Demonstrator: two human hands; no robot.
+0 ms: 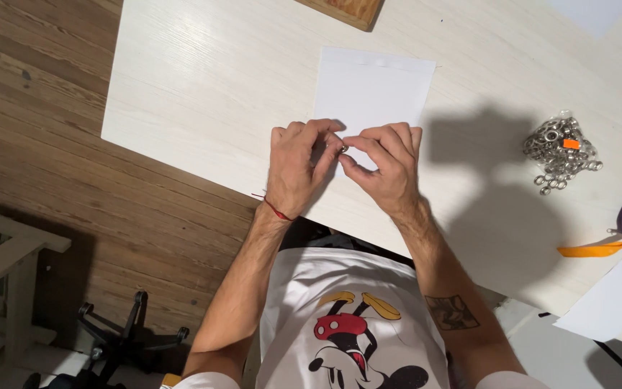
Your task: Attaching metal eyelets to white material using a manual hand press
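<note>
White paper sheet (372,86) lies mid-frame on the bench (203,86); left hand (298,169) and right hand (386,167) fingers pinch a small metal ring (344,148) over it.

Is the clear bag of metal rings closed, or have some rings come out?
Some are out: a few loose rings lie on the table beside the bag.

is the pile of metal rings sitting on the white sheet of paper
No, the pile of metal rings lies on the bare table far to the right of the white sheet of paper.
</note>
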